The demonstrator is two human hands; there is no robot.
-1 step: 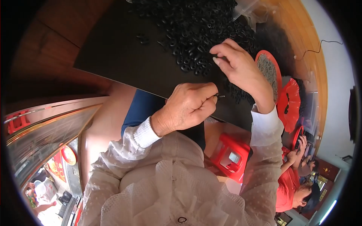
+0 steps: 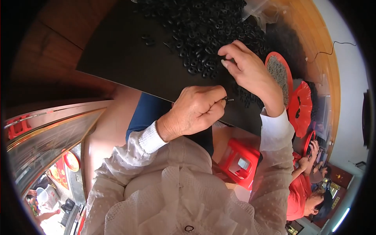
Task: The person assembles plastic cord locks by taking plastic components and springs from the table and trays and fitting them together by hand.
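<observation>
My left hand point(image 2: 197, 109) is closed near the table's front edge. Between its thumb and forefinger a small black piece is pinched, mostly hidden, with a thin threaded metal screw point(image 2: 231, 100) sticking out to the right. Farther off, my right hand point(image 2: 248, 68) hovers at the right side of a large pile of small black ring-shaped plastic parts point(image 2: 196, 51). Its fingers are curled, with thumb and forefinger apart and nothing visible between them. Under the right wrist lie more small dark pieces point(image 2: 246, 96).
To the right stand a red dish of small grey metal pieces point(image 2: 277, 72) and a red wavy-edged tray point(image 2: 299, 111). A few loose black parts point(image 2: 148, 40) lie left of the pile. A red stool point(image 2: 239, 162) is below the table. A co-worker in red point(image 2: 303, 196) sits at the right.
</observation>
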